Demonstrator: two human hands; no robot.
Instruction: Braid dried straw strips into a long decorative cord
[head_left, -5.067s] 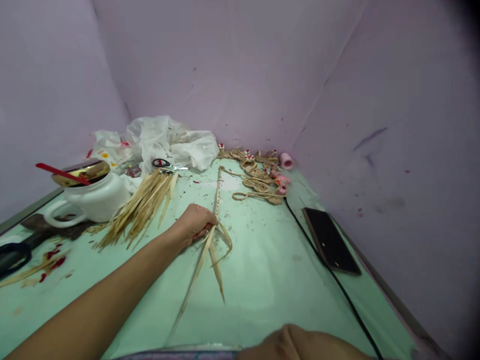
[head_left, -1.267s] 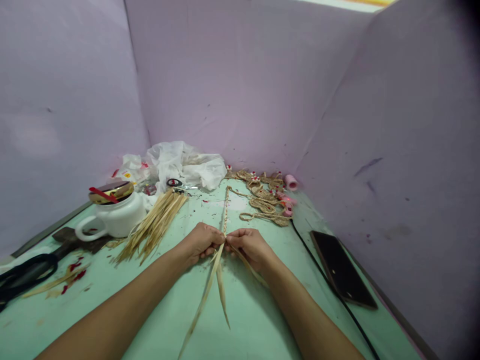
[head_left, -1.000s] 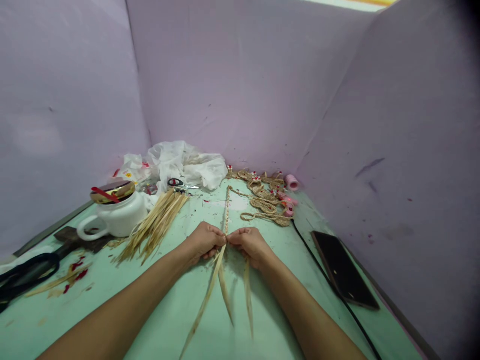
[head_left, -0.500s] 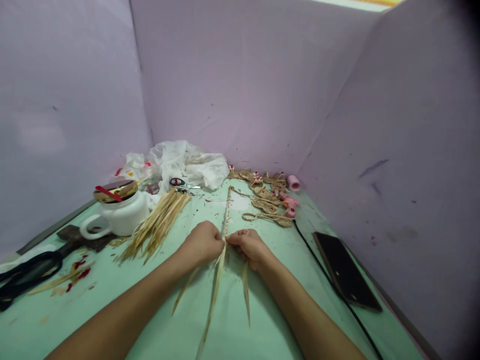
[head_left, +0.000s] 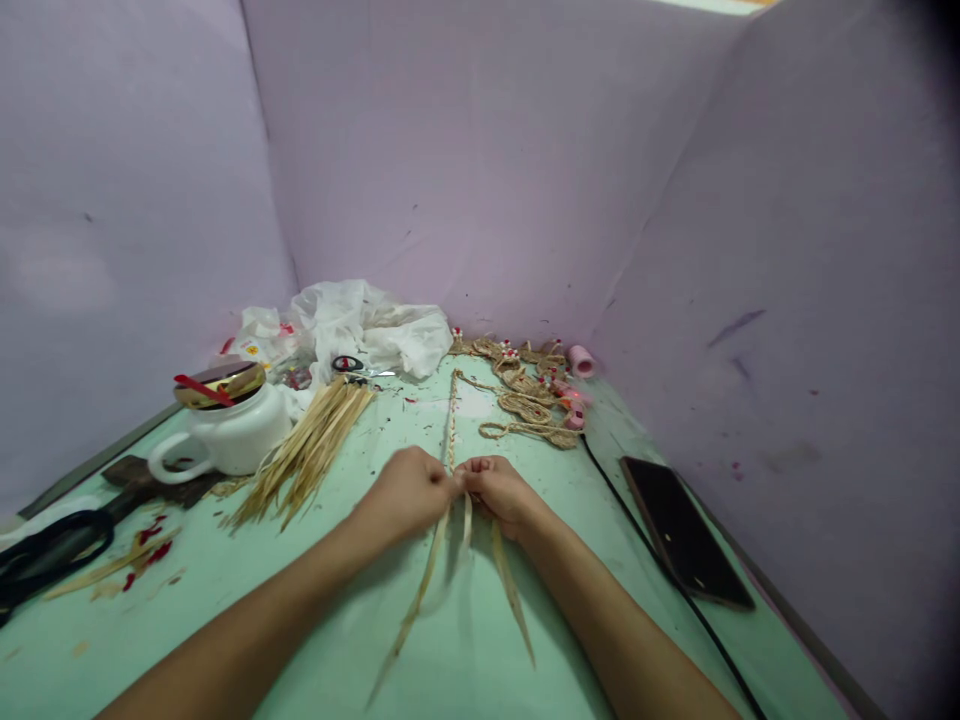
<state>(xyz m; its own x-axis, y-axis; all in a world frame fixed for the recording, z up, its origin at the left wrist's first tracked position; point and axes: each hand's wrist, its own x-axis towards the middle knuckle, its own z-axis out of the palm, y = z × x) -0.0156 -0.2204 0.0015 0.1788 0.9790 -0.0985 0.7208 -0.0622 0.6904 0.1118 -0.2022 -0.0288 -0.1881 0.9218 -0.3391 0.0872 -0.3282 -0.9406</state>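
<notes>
A thin plaited straw cord (head_left: 451,420) runs along the green tabletop (head_left: 570,560) toward the far corner. At its near end my left hand (head_left: 409,491) and my right hand (head_left: 499,492) meet, both with fingers pinched on the loose straw strips (head_left: 427,590). Three flat pale strips hang down from the pinch toward me, spreading apart over the table. My forearms reach in from the bottom edge on either side of the strips.
A bundle of straw strips (head_left: 311,450) lies left of my hands, beside a white jug (head_left: 225,435) with a gold lid. Scissors (head_left: 349,365) and a crumpled plastic bag (head_left: 367,325) sit behind. Finished cord pieces (head_left: 529,400), a pink roll (head_left: 579,360), a phone (head_left: 682,530) and a black cable (head_left: 637,540) lie right.
My right hand came up from the bottom edge to join the left at the cord's end. Since then both hands have kept crossing the loose strips, which shift left and right below them.
</notes>
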